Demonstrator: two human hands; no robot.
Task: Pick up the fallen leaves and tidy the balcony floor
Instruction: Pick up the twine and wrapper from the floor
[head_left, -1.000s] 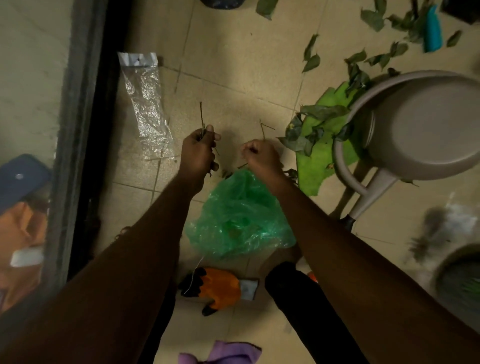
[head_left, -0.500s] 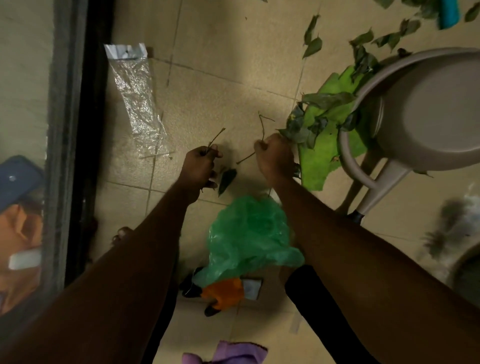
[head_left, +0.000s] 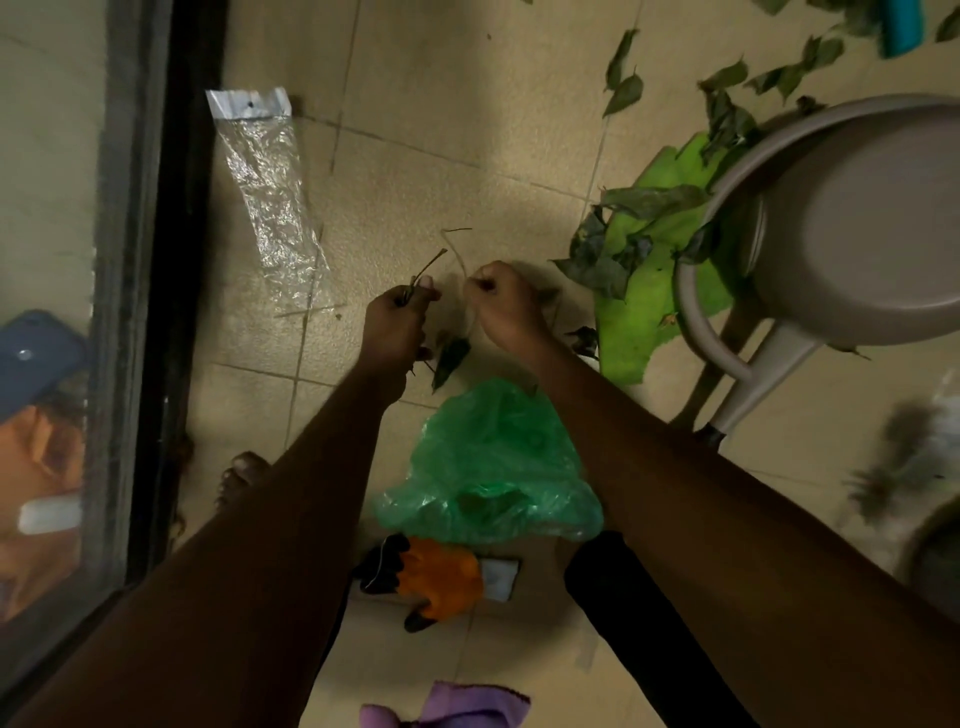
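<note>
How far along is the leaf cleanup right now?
Early on. Done: nothing certain; the green bag lies crumpled, contents unclear. In hand: the left hand grips a few stems, the right hand pinches one thin stem. Left: a leaf between the hands, a leaf pile beside the chair, scattered leaves farther out, and a clear plastic sleeve.

This is a balcony at a home. The floor (head_left: 441, 130) is made of big pale tiles with lines between them. On the left is a glass door (head_left: 52, 208) in a dark frame (head_left: 192, 208), and blue and orange things show behind the glass. A plastic chair (head_left: 857, 218) stands on the right. Green leaves (head_left: 623, 93) lie about on the tiles. A green plastic bag (head_left: 493, 467), an orange glove (head_left: 436, 577), a clear wrapper (head_left: 270, 208) and a purple cloth (head_left: 457, 704) lie there too.
</note>
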